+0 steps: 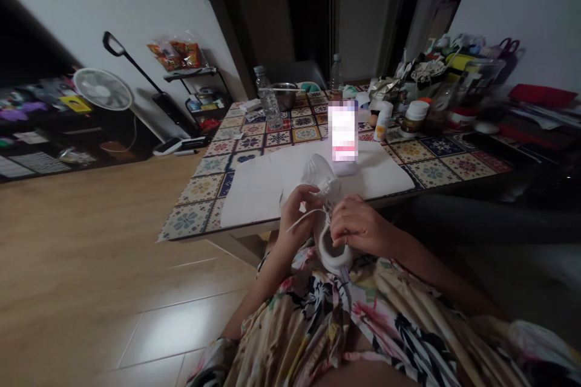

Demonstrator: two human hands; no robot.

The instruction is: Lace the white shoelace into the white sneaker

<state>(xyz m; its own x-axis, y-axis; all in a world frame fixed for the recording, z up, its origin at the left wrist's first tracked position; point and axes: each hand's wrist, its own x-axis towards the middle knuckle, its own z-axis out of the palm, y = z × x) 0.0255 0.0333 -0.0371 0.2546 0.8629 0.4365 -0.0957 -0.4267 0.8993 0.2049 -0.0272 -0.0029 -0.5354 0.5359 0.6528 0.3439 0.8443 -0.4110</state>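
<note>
A white sneaker rests on my lap, toe pointing away toward the table. My left hand pinches a white shoelace at the shoe's left side, fingers closed on it. My right hand curls over the shoe's tongue and opening, fingers closed on the shoe or its lace. A lit phone stands upright just beyond the shoe, on a white sheet that covers the near part of the table.
The table has a patterned tile cloth. On it stand a plastic water bottle, a metal bowl, jars and clutter at the far right. A fan and a vacuum stand by the left wall on wood floor.
</note>
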